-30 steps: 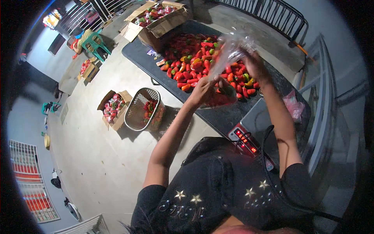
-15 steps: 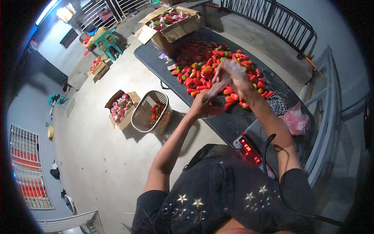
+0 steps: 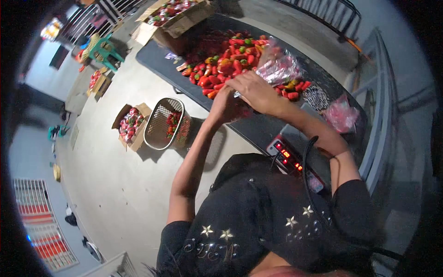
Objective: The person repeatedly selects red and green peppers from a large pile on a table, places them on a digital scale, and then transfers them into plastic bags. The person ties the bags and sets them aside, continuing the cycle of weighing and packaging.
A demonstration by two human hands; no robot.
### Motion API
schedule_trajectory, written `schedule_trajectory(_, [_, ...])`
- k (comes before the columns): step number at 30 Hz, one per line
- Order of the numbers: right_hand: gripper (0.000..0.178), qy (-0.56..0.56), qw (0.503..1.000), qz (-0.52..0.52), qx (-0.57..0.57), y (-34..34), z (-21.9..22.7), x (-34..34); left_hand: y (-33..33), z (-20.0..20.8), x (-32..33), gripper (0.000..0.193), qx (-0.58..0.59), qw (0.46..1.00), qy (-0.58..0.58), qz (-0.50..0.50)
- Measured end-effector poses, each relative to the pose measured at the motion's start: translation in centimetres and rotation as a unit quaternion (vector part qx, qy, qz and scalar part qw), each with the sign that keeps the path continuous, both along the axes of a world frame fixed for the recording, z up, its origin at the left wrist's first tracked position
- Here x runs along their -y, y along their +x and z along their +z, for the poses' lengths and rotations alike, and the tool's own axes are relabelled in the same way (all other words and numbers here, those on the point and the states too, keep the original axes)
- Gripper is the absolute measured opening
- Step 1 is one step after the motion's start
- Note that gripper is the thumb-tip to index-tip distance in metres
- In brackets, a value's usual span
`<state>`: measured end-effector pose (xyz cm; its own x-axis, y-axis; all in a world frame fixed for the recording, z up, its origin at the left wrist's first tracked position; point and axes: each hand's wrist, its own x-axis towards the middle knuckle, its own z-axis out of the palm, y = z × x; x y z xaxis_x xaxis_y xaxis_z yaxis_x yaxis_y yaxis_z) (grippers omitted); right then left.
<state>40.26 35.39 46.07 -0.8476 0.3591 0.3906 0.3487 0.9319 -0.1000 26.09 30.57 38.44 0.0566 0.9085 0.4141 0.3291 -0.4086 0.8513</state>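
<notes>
Hands [image 3: 253, 92] together at clear plastic [image 3: 237, 94] (thin, glinting); glossy, tapered peppers [image 3: 225, 66] beyond

The right hand [image 3: 255, 91] overlaps the left hand [image 3: 224, 104], hiding its fingertips. Crumpled clear plastic [image 3: 280, 68] obscures some red peppers [image 3: 225, 67]. The right forearm [image 3: 307, 122] hides part of the scale [image 3: 288, 157]. A far cardboard box [image 3: 187, 24] is cut off by the top edge.
</notes>
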Motion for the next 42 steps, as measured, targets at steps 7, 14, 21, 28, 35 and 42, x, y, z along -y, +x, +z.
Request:
schedule_trajectory(7, [0.019, -0.149, 0.986, -0.075, 0.024, 4.6, 0.2, -0.1, -2.3, 1.3, -1.4, 0.042, -0.229, 0.969, 0.057, -0.077])
schedule_trajectory(14, [0.021, -0.349, 0.934, -0.007, -0.075, 8.7, -1.0, -1.4, -0.5, 5.5, -0.8, 0.027, -0.174, 0.975, -0.029, -0.138])
schedule_trajectory(21, [0.027, -0.405, 0.903, -0.019, -0.143, 13.8, -0.1, -0.7, 2.4, 10.1, -2.6, 0.029, -0.336, 0.887, 0.235, -0.212])
schedule_trajectory(28, [0.026, -0.324, 0.931, -0.131, -0.106, 18.9, 1.6, 2.3, 3.6, 10.2, -3.8, 0.027, -0.292, 0.928, 0.154, -0.172])
schedule_trajectory(35, [0.024, -0.234, 0.938, -0.205, -0.15, 22.7, 1.1, 2.9, 5.9, 10.8, -1.8, 0.019, -0.297, 0.895, 0.239, -0.233])
schedule_trajectory(42, [0.038, -0.339, 0.857, -0.045, -0.386, 18.1, -6.3, -0.3, 13.5, 14.5, -2.0, 0.014, 0.215, 0.933, -0.105, -0.269])
